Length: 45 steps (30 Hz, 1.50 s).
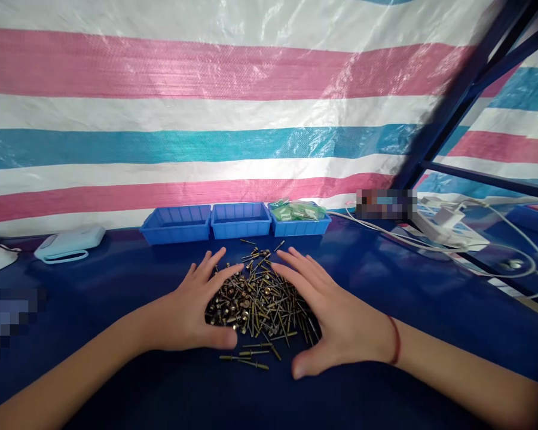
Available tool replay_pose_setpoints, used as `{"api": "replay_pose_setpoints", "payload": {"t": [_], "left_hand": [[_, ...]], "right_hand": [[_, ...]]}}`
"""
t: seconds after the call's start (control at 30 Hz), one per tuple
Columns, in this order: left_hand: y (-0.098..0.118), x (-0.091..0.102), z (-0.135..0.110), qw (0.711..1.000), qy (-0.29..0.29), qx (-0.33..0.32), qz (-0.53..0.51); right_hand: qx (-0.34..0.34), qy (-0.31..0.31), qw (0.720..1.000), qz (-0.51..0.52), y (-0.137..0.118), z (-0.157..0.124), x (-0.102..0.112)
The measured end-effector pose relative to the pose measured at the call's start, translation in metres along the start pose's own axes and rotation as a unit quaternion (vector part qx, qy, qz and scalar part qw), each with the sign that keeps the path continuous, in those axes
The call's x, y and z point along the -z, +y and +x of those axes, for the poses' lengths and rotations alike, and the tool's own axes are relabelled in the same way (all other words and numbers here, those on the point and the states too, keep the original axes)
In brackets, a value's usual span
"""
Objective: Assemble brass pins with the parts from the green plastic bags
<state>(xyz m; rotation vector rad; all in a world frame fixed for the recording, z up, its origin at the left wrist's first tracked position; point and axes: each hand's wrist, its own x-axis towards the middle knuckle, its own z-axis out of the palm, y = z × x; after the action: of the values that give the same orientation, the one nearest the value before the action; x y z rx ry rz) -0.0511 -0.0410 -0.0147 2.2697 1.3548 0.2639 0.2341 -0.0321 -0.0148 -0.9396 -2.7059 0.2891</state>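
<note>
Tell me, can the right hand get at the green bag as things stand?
Probably yes: the right hand is open beside the pile of metal pins, and nothing seems to stand between it and the green bag in the blue bin; the white cable runs off rightward.

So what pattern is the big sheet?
The sheet has pink, white and blue stripes, in the head view.

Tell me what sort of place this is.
Probably a makeshift workbench, perhaps in a small workshop: a heap of small metal parts lies on a blue table, three blue bins stand in a row beyond it, and a striped plastic sheet serves as the wall.
</note>
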Motion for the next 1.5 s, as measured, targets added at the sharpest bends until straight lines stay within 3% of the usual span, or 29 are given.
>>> {"api": "replay_pose_setpoints", "payload": {"t": [0.07,0.13,0.47,0.93,1.3,1.5], "left_hand": [[-0.002,0.005,-0.003,0.996,-0.073,-0.015,0.046],[-0.002,0.003,-0.004,0.991,-0.107,-0.029,0.071],[0.011,-0.028,0.006,0.994,0.031,-0.032,0.098],[0.006,-0.032,0.008,0.980,0.187,-0.065,0.020],[0.009,-0.032,0.009,0.973,0.221,-0.058,-0.018],[0.013,-0.023,0.003,0.979,0.188,-0.047,0.062]], "right_hand": [[-0.039,-0.046,0.998,0.000,0.009,-0.008,-0.004],[-0.060,-0.067,0.996,0.001,0.014,-0.006,-0.010],[-0.015,-0.035,0.999,0.030,0.027,0.058,-0.023],[0.063,0.138,0.980,0.131,0.013,0.054,-0.031],[0.008,0.187,0.965,0.185,0.008,0.054,-0.030],[-0.033,0.194,0.962,0.191,0.020,0.052,-0.016]]}}
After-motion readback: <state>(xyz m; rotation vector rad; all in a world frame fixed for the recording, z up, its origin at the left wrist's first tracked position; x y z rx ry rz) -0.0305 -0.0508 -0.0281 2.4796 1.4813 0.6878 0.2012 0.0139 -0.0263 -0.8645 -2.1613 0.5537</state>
